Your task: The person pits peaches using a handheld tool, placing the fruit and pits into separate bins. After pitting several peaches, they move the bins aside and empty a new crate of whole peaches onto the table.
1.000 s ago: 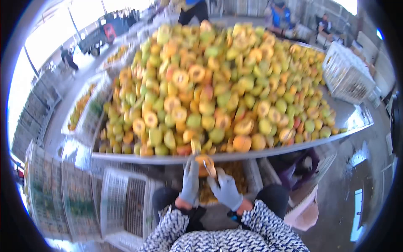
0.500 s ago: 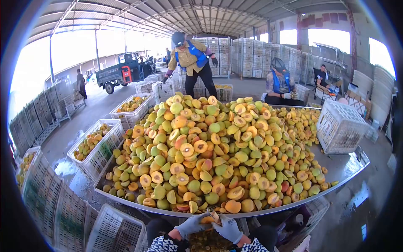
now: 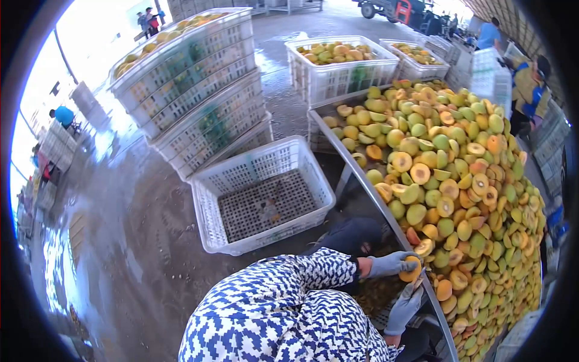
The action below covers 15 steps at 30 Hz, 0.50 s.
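Observation:
My left hand, in a grey glove, grips a halved peach whose orange cut side shows a round hollow. Just below it is my right hand, also gloved, with its fingers closed near the fruit; whatever they hold is too small to make out. Both hands are over the near rim of a metal table. A large heap of yellow-green peaches, many cut in half, covers that table.
A white plastic crate with nothing in it stands on the wet floor to my left. Behind it rise stacked crates topped with fruit. Another filled crate stands by the table's far corner. A co-worker in a blue vest is at the right.
My view has swung left and tilted, bringing the crate and stacked crates to the middle. Both hands stay close together at the table rim, with the halved peach now plainly in the left.

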Available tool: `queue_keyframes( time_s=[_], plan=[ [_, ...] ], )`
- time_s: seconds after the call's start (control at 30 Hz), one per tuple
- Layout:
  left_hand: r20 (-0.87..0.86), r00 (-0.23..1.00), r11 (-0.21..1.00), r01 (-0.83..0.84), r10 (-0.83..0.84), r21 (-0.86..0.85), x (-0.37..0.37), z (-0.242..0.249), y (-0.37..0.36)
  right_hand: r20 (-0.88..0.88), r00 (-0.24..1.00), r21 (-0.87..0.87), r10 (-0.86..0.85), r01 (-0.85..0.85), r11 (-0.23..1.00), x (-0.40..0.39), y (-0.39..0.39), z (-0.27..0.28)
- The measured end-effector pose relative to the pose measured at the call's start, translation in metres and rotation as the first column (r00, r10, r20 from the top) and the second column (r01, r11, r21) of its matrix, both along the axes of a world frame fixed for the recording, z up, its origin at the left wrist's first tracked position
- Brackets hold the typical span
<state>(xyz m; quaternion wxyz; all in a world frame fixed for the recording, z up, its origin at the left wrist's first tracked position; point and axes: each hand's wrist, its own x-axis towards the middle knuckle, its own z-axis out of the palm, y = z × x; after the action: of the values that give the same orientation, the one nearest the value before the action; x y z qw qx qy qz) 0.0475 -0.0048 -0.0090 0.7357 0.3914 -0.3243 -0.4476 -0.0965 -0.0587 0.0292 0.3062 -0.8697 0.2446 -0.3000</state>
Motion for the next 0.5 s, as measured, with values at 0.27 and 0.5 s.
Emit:
queue_keyframes(
  time_s=[0.27, 0.5],
  plan=[
    [-0.144, 0.986, 0.996, -0.082, 0.085, 0.029, -0.013, -0.005, 0.013, -0.214, 0.976, 0.147, 0.043, -0.011, 0.989, -0.009, 0.01, 0.001],
    [0.161, 0.942, 0.944, -0.314, 0.296, 0.1, -0.034, -0.047, 0.002, -0.07, 0.997, 0.009, -0.013, 0.013, 1.0, -0.026, 0.025, -0.016]
  ],
)
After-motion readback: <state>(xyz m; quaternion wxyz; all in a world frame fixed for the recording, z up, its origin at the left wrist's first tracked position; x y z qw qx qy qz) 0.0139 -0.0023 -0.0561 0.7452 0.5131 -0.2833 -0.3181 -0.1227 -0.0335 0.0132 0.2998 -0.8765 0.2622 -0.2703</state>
